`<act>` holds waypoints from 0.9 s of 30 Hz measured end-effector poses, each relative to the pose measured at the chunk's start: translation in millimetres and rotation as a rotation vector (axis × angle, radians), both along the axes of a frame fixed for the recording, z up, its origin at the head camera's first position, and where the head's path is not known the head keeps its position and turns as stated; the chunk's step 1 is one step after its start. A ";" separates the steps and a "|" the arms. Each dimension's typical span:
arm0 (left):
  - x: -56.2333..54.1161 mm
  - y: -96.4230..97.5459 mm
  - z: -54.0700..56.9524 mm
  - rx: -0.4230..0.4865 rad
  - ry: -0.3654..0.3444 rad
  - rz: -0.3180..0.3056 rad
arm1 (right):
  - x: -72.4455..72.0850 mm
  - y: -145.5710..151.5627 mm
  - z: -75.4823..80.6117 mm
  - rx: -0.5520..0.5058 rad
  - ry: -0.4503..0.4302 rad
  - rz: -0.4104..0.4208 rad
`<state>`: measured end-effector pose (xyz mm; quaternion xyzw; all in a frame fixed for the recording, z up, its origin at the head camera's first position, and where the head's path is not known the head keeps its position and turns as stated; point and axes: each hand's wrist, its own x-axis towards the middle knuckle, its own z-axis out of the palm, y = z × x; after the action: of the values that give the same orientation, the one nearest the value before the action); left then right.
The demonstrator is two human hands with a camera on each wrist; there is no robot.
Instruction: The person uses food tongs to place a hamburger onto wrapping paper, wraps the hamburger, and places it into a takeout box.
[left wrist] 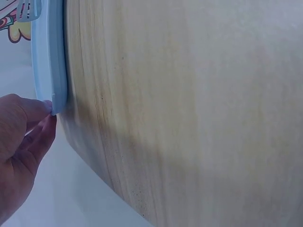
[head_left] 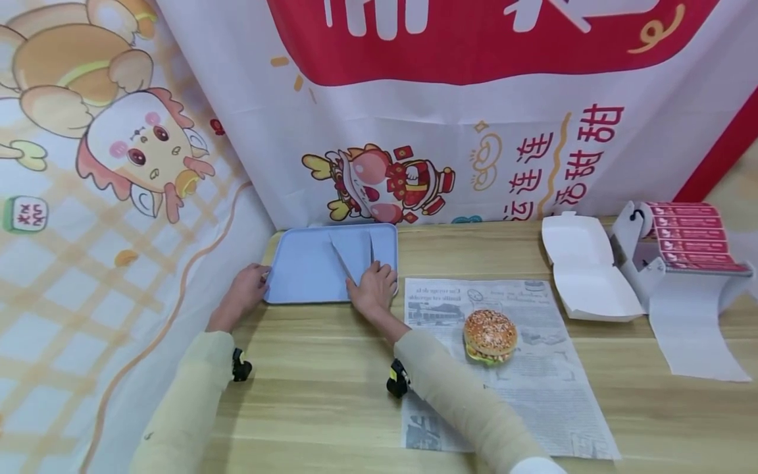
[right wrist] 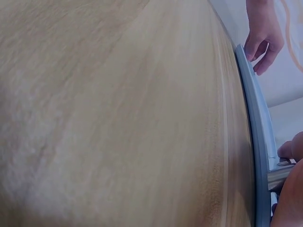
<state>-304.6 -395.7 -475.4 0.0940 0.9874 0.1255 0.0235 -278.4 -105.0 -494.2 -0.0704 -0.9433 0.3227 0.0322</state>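
My left hand (head_left: 245, 289) is at the left end of a light blue tray (head_left: 299, 263). In the left wrist view, its thumb and fingers pinch the tray's corner. Metal tongs (head_left: 340, 255) lie over the tray's right half, their two arms spread toward the wall. My right hand (head_left: 374, 289) holds the tongs near their joined end, above the tray's front right edge. From the right wrist, a short stretch of the metal tongs (right wrist: 278, 178) shows beneath this hand; the fingers are partly out of frame.
Right of the tray, a newsprint-patterned paper sheet (head_left: 551, 395) bears a sesame-bun burger (head_left: 490, 336). Farther right stand an open white takeaway box (head_left: 592, 276) and a dispenser with a red label roll (head_left: 693, 237). Printed cloths hang behind and at the left of the wooden table (head_left: 308, 395).
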 end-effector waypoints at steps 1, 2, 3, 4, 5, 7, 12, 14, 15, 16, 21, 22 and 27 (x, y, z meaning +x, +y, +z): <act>0.0 0.5 0.6 -0.001 0.001 -0.002 | -0.3 0.0 -0.1 0.005 0.001 -0.001; 0.0 0.8 0.9 -0.002 0.003 -0.003 | -0.6 0.0 -0.2 0.010 0.002 -0.001; 0.0 1.1 1.1 -0.004 0.007 -0.007 | -0.9 0.0 -0.3 0.013 0.000 -0.002; 0.1 1.4 1.3 -0.004 0.011 -0.009 | -1.1 -0.1 -0.2 0.015 -0.002 -0.001; 0.0 1.4 1.3 -0.005 0.013 -0.009 | -1.4 -0.3 -0.1 0.015 -0.005 -0.001; -0.3 1.3 1.0 -0.009 0.015 -0.008 | -1.7 -0.7 0.1 0.014 -0.011 -0.003; 0.3 1.2 1.4 -0.019 0.013 -0.010 | -3.0 -3.1 0.9 0.014 -0.023 -0.025; 2.1 4.5 0.2 -0.021 0.013 -0.016 | -1.8 -0.9 0.3 0.013 -0.030 -0.038; 3.1 5.9 -0.5 -0.022 0.011 -0.016 | -1.3 0.1 0.0 0.009 -0.033 -0.043; 4.2 7.3 -0.9 -0.022 0.010 -0.018 | -0.6 1.0 -0.2 0.003 -0.033 -0.048; 10.3 11.9 1.0 -0.035 0.010 -0.034 | 4.5 6.1 3.2 -0.020 -0.028 -0.043; 11.6 12.8 2.3 -0.040 0.009 -0.030 | 5.5 7.5 6.1 -0.024 -0.019 -0.033; 16.6 20.8 13.4 -0.030 0.015 0.013 | 10.4 17.5 33.2 -0.056 0.019 0.050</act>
<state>-288.0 -374.9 -462.0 0.0880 0.9899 0.1100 0.0167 -268.0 -87.5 -461.0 -0.0446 -0.9350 0.3504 0.0309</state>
